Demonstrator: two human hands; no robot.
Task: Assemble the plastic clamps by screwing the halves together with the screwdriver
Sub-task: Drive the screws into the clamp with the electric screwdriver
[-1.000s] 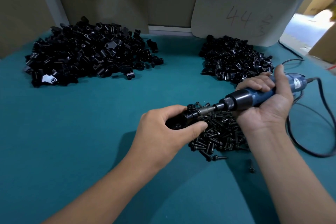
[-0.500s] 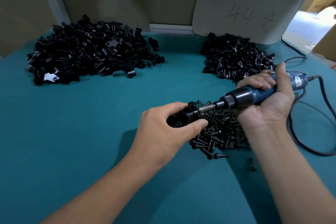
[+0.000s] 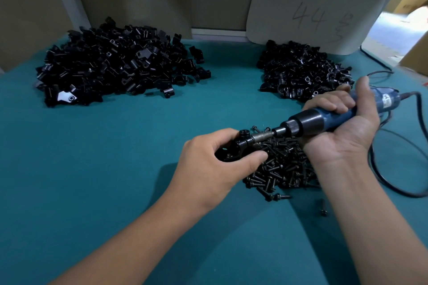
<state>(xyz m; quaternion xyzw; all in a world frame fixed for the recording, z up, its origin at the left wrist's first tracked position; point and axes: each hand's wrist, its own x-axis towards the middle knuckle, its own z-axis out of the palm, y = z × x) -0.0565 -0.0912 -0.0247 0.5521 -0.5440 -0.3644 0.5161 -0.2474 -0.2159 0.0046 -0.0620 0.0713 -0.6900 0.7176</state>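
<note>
The teal worktop (image 3: 97, 169) carries two black part piles, the larger (image 3: 120, 62) far left and the smaller (image 3: 301, 69) far right, leaving bare cloth between them for reaching. Over the screw heap (image 3: 282, 169), likely kept close for quick pickup, the left hand (image 3: 215, 162) pinches a clamp (image 3: 236, 148) steady. The right hand (image 3: 342, 127), its grip wrapped round the screwdriver (image 3: 324, 118), levels the bit into it, cord (image 3: 393, 169) trailing rightward.

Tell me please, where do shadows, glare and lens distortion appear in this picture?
Head view: soft shadows fall on the teal table beside the forearms; bright glare washes out the opening at the upper right; wide-angle distortion bows the table edges; the black clamp piles lose detail in darkness; the electric screwdriver stays fairly sharp.
</note>
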